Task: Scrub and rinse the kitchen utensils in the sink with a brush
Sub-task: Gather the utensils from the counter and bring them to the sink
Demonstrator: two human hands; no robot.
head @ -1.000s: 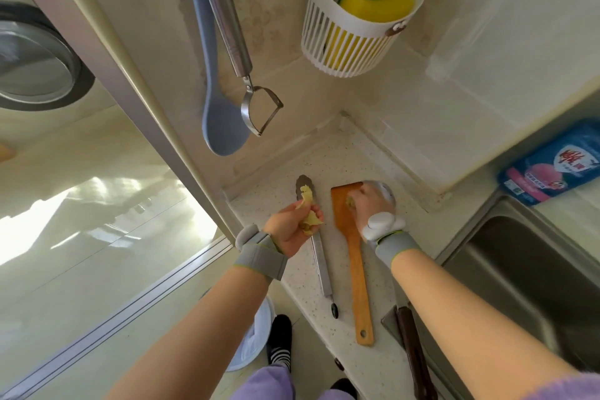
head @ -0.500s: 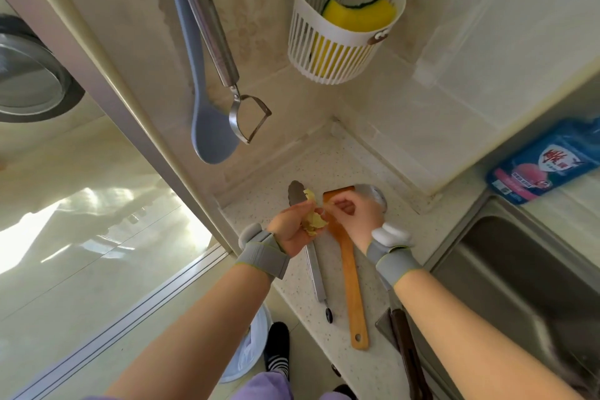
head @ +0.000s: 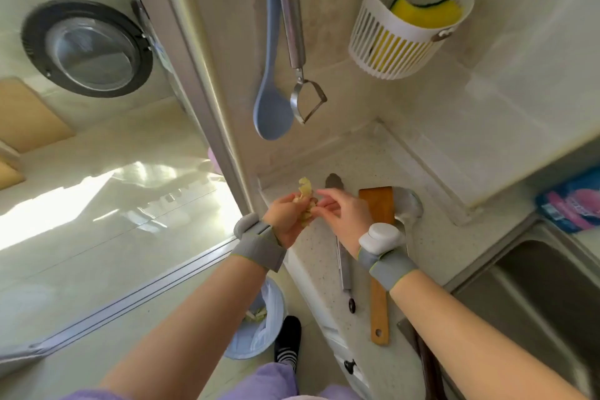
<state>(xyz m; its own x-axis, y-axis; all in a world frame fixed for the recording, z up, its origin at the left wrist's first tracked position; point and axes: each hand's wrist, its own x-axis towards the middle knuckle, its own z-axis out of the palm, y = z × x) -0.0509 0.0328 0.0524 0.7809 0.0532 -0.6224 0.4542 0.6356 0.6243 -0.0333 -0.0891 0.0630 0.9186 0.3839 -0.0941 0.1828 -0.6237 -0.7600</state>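
Looking down from head height, the view shows a person's two bare forearms reaching over the corner of a speckled countertop (head: 319, 269). Each wrist wears a grey band.

The left hand (head: 287, 217) is cupped, its fingers curled around a small clump of pale yellow scraps (head: 305, 196). The right hand (head: 341, 211) meets it from the side, with thumb and fingertips pinching the same clump. Both hands are held just above the counter.

Below and beside the hands, three utensils lie on the counter to the left of the sink (head: 519, 295). They are a slim metal utensil (head: 344, 269), a wooden spatula (head: 379, 305) just beside it, and a rounded metal utensil (head: 409, 203) partly hidden by the right wrist. The steel sink basin sits at the lower right. A dark-handled tool (head: 428, 367) rests at its near corner.

A blue spoon (head: 272, 114) and a steel peeler (head: 305, 101) hang side by side on the wall above. To their right hangs a white slotted basket (head: 373, 52) holding a yellow sponge (head: 425, 11). A blue and pink pouch (head: 571, 204) lies at the far right edge. On the floor beside the counter stands a pale blue bin (head: 259, 346) with a liner.
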